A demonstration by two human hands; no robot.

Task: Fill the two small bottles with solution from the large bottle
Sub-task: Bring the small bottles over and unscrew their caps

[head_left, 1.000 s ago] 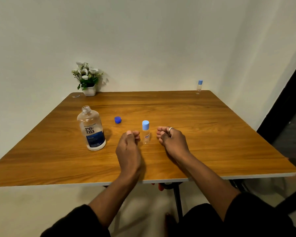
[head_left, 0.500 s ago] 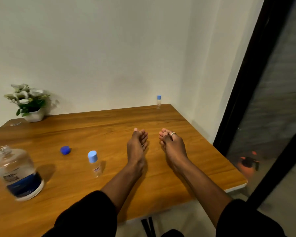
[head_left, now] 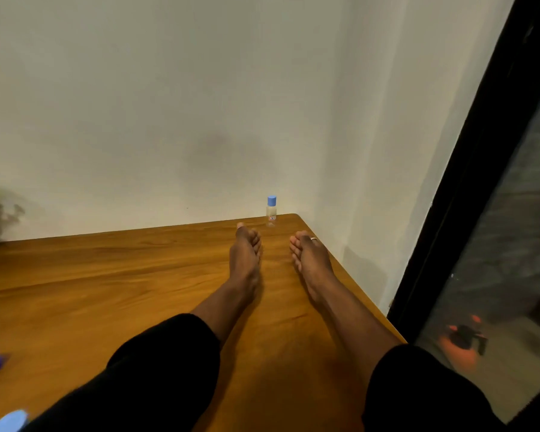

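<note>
Presently, head view: the small clear plastic bottle with light-blue cap [head_left: 271, 212] stands upright at the far corner of the wooden table [head_left: 106, 291]. Both the left hand [head_left: 245, 254] and the right hand [head_left: 310, 260] are stretched out near it, fingers loosely extended, empty. Probably light and easily tipped; grasp its body below the cap.

The brown wooden desk [head_left: 106, 291] has a smooth, softly glossy grain finish. At its far corner stands a small clear plastic bottle [head_left: 271, 217] with a matt light-blue plastic cap. The black cloth sleeves [head_left: 156, 369] look matt, and the cream wall [head_left: 169, 88] behind is smooth and matt.
</note>
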